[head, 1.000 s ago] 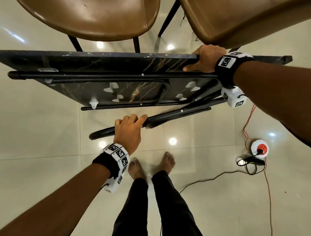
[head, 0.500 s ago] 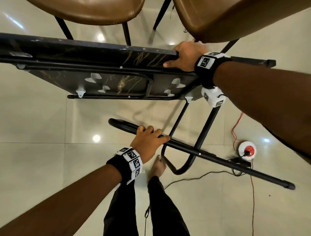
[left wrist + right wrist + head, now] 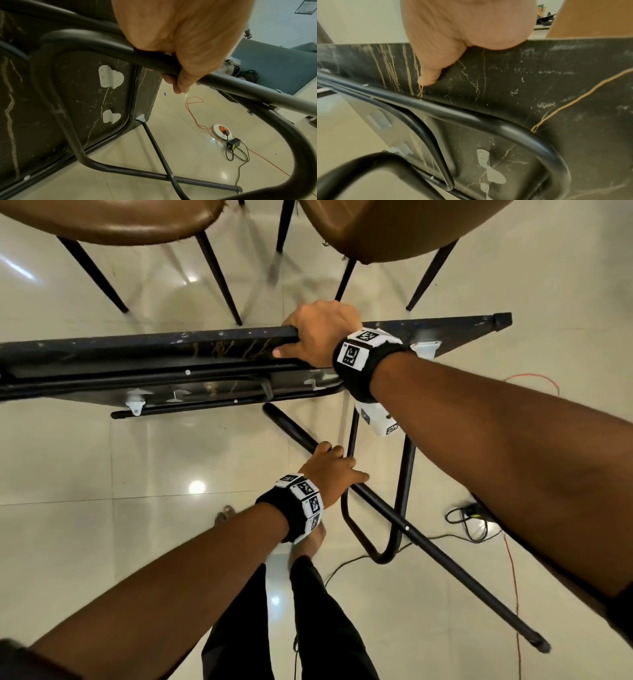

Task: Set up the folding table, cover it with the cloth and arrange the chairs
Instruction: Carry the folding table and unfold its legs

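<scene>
We look down past our two bare forearms at a black folding table (image 3: 171,350) held on its edge above a glossy cream tiled floor (image 3: 85,460). Our right hand (image 3: 318,333) grips the tabletop's upper edge, thumb on the marbled underside. Our left hand (image 3: 330,470) curls round a black tubular leg bar (image 3: 428,546) that angles out from the table toward the lower right. Both wrists wear black bands with white marker cubes. Two brown padded chairs (image 3: 113,220) on thin black legs stand just beyond the table. Our bare feet, black trousers and an orange cable (image 3: 513,577) show below.
</scene>
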A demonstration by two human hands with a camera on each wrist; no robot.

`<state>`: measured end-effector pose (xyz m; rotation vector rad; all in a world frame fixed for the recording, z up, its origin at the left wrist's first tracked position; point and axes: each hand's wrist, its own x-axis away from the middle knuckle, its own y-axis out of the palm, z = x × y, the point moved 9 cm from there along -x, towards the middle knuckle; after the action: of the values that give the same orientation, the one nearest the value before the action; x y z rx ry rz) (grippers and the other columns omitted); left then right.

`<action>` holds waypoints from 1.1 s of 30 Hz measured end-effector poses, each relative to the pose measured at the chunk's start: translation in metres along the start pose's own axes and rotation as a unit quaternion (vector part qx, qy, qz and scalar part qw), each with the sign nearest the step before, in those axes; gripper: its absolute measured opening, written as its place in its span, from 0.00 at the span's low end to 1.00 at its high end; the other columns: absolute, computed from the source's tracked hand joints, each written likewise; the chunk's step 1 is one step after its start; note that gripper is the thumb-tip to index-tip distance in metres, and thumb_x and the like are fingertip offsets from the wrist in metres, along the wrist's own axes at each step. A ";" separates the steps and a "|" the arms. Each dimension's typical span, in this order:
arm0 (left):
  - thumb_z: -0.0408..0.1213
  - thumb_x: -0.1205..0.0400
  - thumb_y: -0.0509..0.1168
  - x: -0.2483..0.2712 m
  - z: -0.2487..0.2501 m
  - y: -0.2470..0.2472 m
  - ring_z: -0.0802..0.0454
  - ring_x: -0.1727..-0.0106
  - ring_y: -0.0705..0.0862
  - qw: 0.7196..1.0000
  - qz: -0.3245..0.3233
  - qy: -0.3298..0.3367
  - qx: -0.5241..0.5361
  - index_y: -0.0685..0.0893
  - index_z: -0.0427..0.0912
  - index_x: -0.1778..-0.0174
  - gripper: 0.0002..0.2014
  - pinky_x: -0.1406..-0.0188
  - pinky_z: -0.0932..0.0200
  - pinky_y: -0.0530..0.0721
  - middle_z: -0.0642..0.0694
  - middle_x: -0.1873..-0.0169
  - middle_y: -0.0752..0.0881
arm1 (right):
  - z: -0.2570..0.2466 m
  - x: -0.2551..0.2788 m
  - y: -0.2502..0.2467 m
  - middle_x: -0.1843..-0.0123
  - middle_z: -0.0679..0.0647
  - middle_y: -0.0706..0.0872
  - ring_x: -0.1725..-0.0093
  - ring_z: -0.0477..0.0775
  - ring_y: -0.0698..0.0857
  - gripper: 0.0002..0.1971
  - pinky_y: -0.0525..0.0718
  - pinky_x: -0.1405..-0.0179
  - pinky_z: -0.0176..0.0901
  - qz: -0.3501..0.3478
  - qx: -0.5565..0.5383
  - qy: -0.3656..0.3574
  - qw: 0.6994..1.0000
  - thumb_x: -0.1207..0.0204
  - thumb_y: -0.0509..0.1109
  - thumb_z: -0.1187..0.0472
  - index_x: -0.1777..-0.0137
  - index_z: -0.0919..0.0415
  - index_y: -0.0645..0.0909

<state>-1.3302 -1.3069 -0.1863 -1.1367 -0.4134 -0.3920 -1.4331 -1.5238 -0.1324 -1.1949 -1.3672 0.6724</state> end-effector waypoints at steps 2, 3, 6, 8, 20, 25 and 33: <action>0.26 0.16 0.56 -0.009 0.000 -0.001 0.40 0.30 0.75 1.000 -0.002 0.010 0.001 0.72 0.57 0.17 0.31 0.27 0.44 0.64 0.46 0.33 0.83 | 0.000 -0.001 0.001 0.53 0.48 0.88 0.56 0.55 0.80 0.23 0.75 0.56 0.47 0.003 -0.004 0.009 1.000 0.25 0.68 0.30 0.41 0.44 0.88; 0.26 0.17 0.58 -0.012 -0.003 -0.002 0.40 0.31 0.75 1.000 -0.002 0.013 0.014 0.73 0.56 0.17 0.32 0.26 0.45 0.65 0.47 0.34 0.83 | 0.001 -0.002 0.000 0.53 0.48 0.89 0.57 0.56 0.80 0.23 0.75 0.56 0.47 0.006 -0.008 0.013 1.000 0.25 0.68 0.30 0.41 0.44 0.88; 0.29 0.21 0.67 -0.013 -0.014 -0.017 0.41 0.33 0.76 0.992 0.047 0.025 0.118 0.77 0.50 0.19 0.31 0.27 0.45 0.72 0.44 0.37 0.84 | 0.003 -0.005 -0.001 0.54 0.49 0.88 0.56 0.56 0.81 0.24 0.76 0.56 0.47 0.005 -0.012 0.015 1.000 0.25 0.69 0.29 0.42 0.45 0.88; 0.36 0.25 0.73 -0.004 -0.027 -0.037 0.39 0.34 0.78 0.972 0.132 0.023 0.194 0.83 0.45 0.24 0.29 0.28 0.45 0.76 0.41 0.39 0.85 | 0.003 -0.007 -0.004 0.53 0.49 0.88 0.56 0.56 0.80 0.24 0.75 0.56 0.47 0.005 -0.011 0.010 1.000 0.25 0.68 0.30 0.42 0.47 0.88; 0.54 0.13 0.60 0.103 -0.239 -0.060 0.32 0.32 0.79 0.933 0.172 -0.315 0.028 0.73 0.49 0.21 0.25 0.30 0.36 0.75 0.38 0.31 0.83 | 0.005 -0.010 -0.009 0.60 0.45 0.84 0.57 0.55 0.82 0.22 0.76 0.56 0.47 -0.004 -0.015 0.008 1.000 0.24 0.67 0.30 0.44 0.44 0.88; 0.54 0.11 0.56 0.112 -0.252 -0.058 0.30 0.38 0.81 0.945 0.146 -0.290 -0.033 0.77 0.46 0.28 0.21 0.39 0.36 0.79 0.37 0.40 0.85 | 0.007 -0.020 -0.013 0.60 0.46 0.84 0.56 0.55 0.82 0.22 0.75 0.55 0.47 -0.010 -0.008 0.014 1.000 0.24 0.67 0.29 0.44 0.44 0.88; 0.56 0.13 0.62 0.147 -0.224 -0.032 0.28 0.42 0.82 0.912 0.173 -0.371 0.008 0.83 0.44 0.32 0.22 0.50 0.34 0.83 0.35 0.42 0.85 | 0.007 -0.024 -0.018 0.61 0.47 0.82 0.57 0.56 0.81 0.21 0.74 0.56 0.47 0.002 0.002 0.020 1.000 0.24 0.68 0.29 0.47 0.45 0.87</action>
<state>-1.1940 -1.5385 -0.1685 -1.2912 -0.8563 0.3817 -1.4479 -1.5493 -0.1265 -1.2015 -1.3294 0.6512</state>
